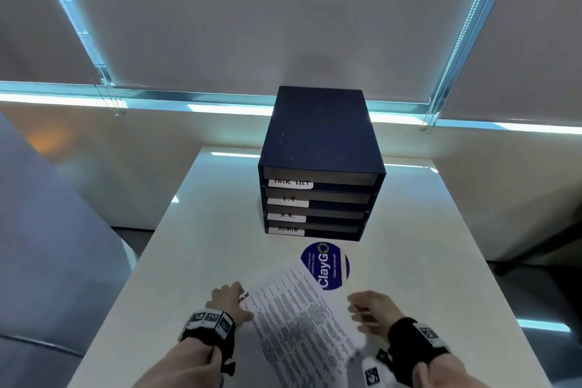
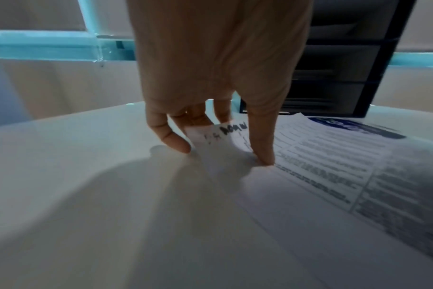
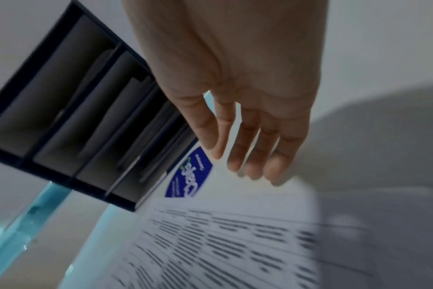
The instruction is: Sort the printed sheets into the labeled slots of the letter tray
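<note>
A dark blue letter tray (image 1: 318,142) stands at the back of the white table (image 1: 204,246), its four slots labelled TASK LIST, I.T, H.R. and ADMIN from top to bottom. Printed sheets (image 1: 299,318) lie askew near the front edge. My left hand (image 1: 228,298) is at their far left corner. In the left wrist view that corner (image 2: 218,140), with handwriting on it, curls up against my bent fingers (image 2: 265,156), which pinch it. My right hand (image 1: 365,309) hovers just right of the sheets, fingers (image 3: 235,156) relaxed and holding nothing.
A round blue ClayGo sticker (image 1: 330,261) lies on the table between tray and sheets, partly covered by them. A grey-blue upholstered seat (image 1: 47,246) stands to the left. Closed roller blinds (image 1: 252,25) and a ledge lie behind the table.
</note>
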`<state>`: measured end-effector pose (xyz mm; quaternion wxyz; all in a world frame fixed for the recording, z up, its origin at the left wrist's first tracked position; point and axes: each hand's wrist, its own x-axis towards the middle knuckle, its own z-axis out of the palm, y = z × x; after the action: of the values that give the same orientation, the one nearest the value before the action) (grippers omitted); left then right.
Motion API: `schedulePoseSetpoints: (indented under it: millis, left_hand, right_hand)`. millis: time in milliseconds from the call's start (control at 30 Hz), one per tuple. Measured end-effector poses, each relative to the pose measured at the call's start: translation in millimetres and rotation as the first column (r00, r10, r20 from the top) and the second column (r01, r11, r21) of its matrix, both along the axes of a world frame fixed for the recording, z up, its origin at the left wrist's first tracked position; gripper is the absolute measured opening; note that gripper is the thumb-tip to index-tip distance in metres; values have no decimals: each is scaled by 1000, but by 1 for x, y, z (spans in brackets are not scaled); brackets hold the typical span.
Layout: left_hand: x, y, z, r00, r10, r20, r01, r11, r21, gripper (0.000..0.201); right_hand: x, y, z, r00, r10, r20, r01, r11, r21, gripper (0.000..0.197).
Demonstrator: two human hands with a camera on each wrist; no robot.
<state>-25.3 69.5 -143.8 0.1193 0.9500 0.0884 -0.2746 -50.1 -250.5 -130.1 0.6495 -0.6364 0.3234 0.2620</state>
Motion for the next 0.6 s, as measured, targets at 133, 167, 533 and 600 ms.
schedulePoseSetpoints:
  millis: [133, 167, 533, 600]
  left_hand:
    - [-2, -4, 15, 990, 82, 115, -29, 916, -401, 19]
    - [-1, -7, 25, 978, 180, 110, -84, 811, -579, 18]
    - [26, -26, 85, 802, 440, -405, -421, -67, -905, 42]
    - [25, -27, 84, 799, 444, -405, -414, -81, -907, 41]
  right_hand:
    - [-13, 0, -13, 992, 119, 28, -111, 973, -200, 56]
    - [-13, 1, -10, 985, 165, 54, -149, 963, -222, 65]
    - [-24, 12, 21, 968, 149, 202, -155, 988, 17, 20]
    - [-26, 11, 20, 965, 158, 208, -170, 985, 38, 17]
